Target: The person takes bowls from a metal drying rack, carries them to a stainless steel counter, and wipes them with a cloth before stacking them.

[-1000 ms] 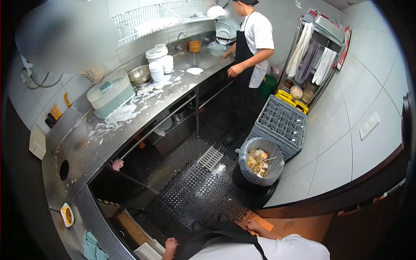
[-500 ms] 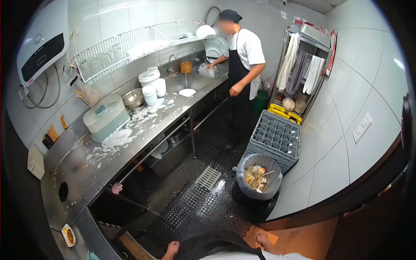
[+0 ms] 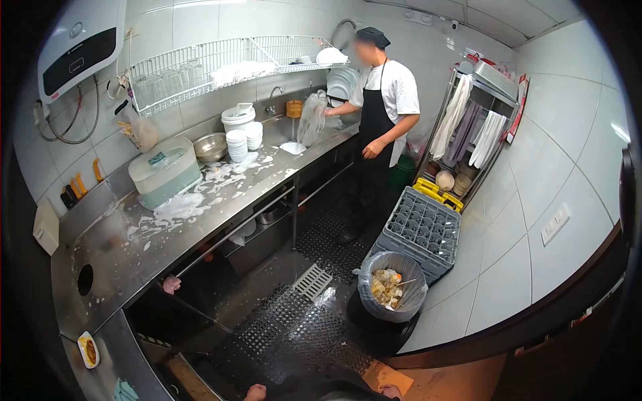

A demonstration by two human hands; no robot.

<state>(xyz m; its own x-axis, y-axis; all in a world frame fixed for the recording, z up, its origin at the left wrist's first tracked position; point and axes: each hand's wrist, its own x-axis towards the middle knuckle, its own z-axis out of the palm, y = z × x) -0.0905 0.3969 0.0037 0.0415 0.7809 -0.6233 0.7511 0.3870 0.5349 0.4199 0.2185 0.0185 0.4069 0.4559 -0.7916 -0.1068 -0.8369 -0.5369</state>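
Note:
My left hand (image 3: pixel 255 392) is at the bottom edge, left of my dark apron (image 3: pixel 321 386). Its fingers are curled closed, with nothing visible in them. My right hand (image 3: pixel 390 391), partly cut off by the frame, is also curled and shows no object, just below an orange mat or sheet (image 3: pixel 391 378) on the floor. Neither hand touches the steel counter. At the far sink, a person in a black apron (image 3: pixel 382 107) holds up a clear plastic bag (image 3: pixel 311 120) under the wall rack.
Counter (image 3: pixel 87 234) on the left bears a water-filled tub (image 3: pixel 164 170), steel bowl (image 3: pixel 211 147), stacked white bowls (image 3: pixel 237 146) and foam. On the right stand a lined food-waste bin (image 3: pixel 391 287), grey glass crates (image 3: pixel 428 224) and a towel shelf (image 3: pixel 468 127). Floor mats (image 3: pixel 267 327) look wet.
The person at the sink has lifted the plastic bag from the sink area. The view has tilted up slightly, and my hands now sit lower in the frame.

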